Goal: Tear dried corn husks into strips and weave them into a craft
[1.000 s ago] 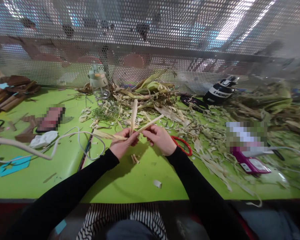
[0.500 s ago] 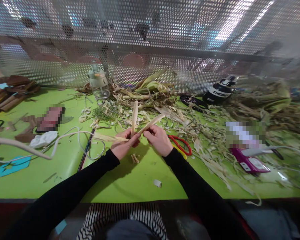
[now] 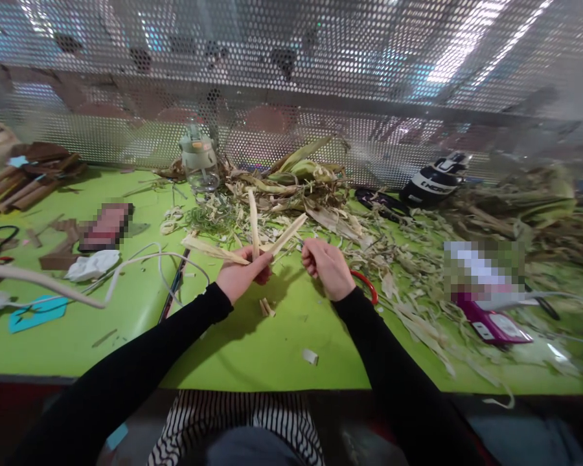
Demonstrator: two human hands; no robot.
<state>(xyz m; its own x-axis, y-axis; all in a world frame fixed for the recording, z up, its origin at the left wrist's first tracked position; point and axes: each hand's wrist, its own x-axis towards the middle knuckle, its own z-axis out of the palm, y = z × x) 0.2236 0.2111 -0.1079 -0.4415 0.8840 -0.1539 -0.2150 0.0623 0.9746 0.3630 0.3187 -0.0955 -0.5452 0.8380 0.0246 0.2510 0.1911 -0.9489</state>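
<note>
My left hand [image 3: 243, 270] is closed on several pale strips of dried corn husk [image 3: 253, 223], which fan out from the thumb and fingers to the left, upward and to the right. Apart from it, to the right, my right hand [image 3: 326, 266] has its fingers curled together in a pinch; whatever lies between them is hidden or too fine to name. Red-handled scissors [image 3: 366, 286] show partly behind the right wrist. Two or so short husk offcuts [image 3: 267, 307] rest on the green table [image 3: 282, 343] below the left hand.
Husk scraps [image 3: 398, 259] cover the table's middle and right. A husk heap [image 3: 301, 178], a clear bottle [image 3: 199, 162] and a black bottle [image 3: 432, 183] stand along the perforated metal screen [image 3: 252, 84]. A white cable [image 3: 111, 285] crosses the left; a purple device [image 3: 500, 323] lies right.
My right hand has moved away from the husk strips to the right, its fingers curled, and now covers more of the scissors. My left hand keeps hold of the strips.
</note>
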